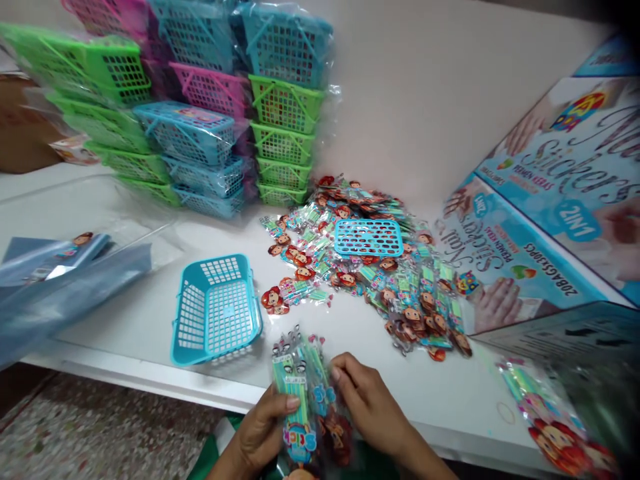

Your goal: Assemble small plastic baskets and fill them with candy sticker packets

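Observation:
My left hand (263,430) is closed around several flat clear packets of green sticks (295,400), printed with the word "Stick" and cartoon figures. My right hand (370,407) pinches the side of another such packet (325,400) in the same bunch. The bunch is over the table's front edge, its lower end cut off by the frame. To the left of the hands stands an open blue basket (220,310) with nothing inside. Beyond them spreads a loose pile of similar packets (400,287), and a blue perforated lid (369,238) lies on top of it.
Wrapped green, blue and pink baskets (285,107) are stacked at the back left. Blue plastic film (70,287) lies on the left of the table. On the right stand printed "Stickers" cartons (540,220), with more packets (555,420) in the near right corner.

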The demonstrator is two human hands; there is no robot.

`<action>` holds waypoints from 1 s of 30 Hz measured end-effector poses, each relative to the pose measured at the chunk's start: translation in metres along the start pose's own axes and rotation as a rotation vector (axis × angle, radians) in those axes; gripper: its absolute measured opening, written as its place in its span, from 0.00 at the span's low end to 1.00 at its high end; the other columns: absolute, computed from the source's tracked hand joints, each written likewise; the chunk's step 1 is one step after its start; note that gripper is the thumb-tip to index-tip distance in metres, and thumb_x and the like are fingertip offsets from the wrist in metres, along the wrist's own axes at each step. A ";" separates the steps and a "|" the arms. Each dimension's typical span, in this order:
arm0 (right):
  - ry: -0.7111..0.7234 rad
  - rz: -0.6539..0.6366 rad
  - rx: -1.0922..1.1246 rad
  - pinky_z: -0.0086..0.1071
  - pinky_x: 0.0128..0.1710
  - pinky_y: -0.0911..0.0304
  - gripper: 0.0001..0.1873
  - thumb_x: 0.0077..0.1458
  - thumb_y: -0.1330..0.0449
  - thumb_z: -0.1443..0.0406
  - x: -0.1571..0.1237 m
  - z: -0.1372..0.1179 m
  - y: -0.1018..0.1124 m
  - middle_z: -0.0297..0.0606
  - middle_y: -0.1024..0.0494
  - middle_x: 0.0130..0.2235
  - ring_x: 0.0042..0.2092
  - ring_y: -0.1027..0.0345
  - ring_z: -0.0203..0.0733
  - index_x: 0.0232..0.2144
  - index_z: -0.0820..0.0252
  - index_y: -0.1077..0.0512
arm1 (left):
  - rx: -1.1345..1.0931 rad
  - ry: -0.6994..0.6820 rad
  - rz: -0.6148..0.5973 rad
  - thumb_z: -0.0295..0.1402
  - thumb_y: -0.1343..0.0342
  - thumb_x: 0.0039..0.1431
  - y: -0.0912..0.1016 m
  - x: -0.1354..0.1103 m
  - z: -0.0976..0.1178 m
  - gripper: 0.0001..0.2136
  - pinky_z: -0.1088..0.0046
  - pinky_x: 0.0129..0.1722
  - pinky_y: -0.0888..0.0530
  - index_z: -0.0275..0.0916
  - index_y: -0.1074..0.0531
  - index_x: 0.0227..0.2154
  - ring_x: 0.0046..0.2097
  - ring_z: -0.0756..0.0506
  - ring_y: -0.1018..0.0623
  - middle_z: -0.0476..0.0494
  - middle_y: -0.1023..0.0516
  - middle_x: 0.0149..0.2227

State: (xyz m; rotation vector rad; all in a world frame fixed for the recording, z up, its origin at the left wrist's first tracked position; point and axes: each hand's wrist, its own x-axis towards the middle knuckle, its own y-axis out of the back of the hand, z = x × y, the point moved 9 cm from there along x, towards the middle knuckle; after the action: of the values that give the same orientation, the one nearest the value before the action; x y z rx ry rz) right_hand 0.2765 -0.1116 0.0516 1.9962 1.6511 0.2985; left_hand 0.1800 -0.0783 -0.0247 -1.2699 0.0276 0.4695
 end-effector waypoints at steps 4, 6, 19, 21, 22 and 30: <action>-0.111 -0.193 0.277 0.27 0.28 0.39 0.19 0.62 0.55 0.52 0.018 0.023 -0.004 0.30 0.29 0.25 0.26 0.34 0.35 0.30 0.58 0.35 | -0.009 0.004 -0.005 0.24 0.43 0.48 0.001 0.001 0.000 0.19 0.59 0.44 0.28 0.29 0.29 0.46 0.37 0.39 0.20 0.37 0.20 0.30; -0.132 -0.070 0.122 0.27 0.28 0.38 0.21 0.62 0.57 0.52 0.041 0.041 0.018 0.33 0.26 0.28 0.26 0.32 0.35 0.31 0.59 0.34 | -0.019 -0.005 0.016 0.26 0.42 0.48 0.005 0.001 0.001 0.16 0.59 0.44 0.27 0.29 0.26 0.42 0.35 0.39 0.20 0.38 0.21 0.27; -0.021 0.287 -0.915 0.37 0.42 0.40 0.20 0.61 0.57 0.71 0.178 0.038 0.063 0.52 0.32 0.51 0.50 0.36 0.51 0.53 0.61 0.38 | -0.055 -0.060 0.050 0.25 0.43 0.47 0.013 -0.002 0.005 0.16 0.58 0.45 0.28 0.30 0.27 0.42 0.36 0.39 0.20 0.37 0.20 0.31; 0.006 0.233 -0.962 0.37 0.42 0.39 0.24 0.57 0.55 0.75 0.194 0.040 0.061 0.52 0.35 0.55 0.51 0.37 0.51 0.56 0.59 0.41 | -0.057 -0.063 0.041 0.24 0.43 0.47 0.012 -0.002 0.005 0.19 0.59 0.45 0.28 0.30 0.28 0.46 0.37 0.39 0.20 0.37 0.20 0.32; 0.027 0.200 -0.978 0.36 0.42 0.39 0.26 0.56 0.53 0.76 0.200 0.042 0.059 0.50 0.36 0.56 0.51 0.36 0.50 0.56 0.57 0.41 | -0.056 -0.065 0.038 0.24 0.44 0.48 0.012 -0.001 0.005 0.20 0.59 0.45 0.28 0.31 0.29 0.47 0.38 0.39 0.21 0.38 0.20 0.32; 0.196 0.162 -0.945 0.36 0.47 0.39 0.20 0.57 0.52 0.73 0.177 0.051 0.062 0.44 0.29 0.51 0.51 0.35 0.46 0.49 0.57 0.31 | -0.056 -0.078 0.053 0.23 0.43 0.48 0.013 -0.004 0.007 0.23 0.61 0.45 0.28 0.32 0.32 0.50 0.41 0.39 0.21 0.38 0.20 0.34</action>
State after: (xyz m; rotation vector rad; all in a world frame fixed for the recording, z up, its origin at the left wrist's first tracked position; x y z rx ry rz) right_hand 0.3940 0.0384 0.0134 1.3751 1.1027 1.1228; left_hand 0.1706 -0.0704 -0.0334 -1.3070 -0.0179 0.5689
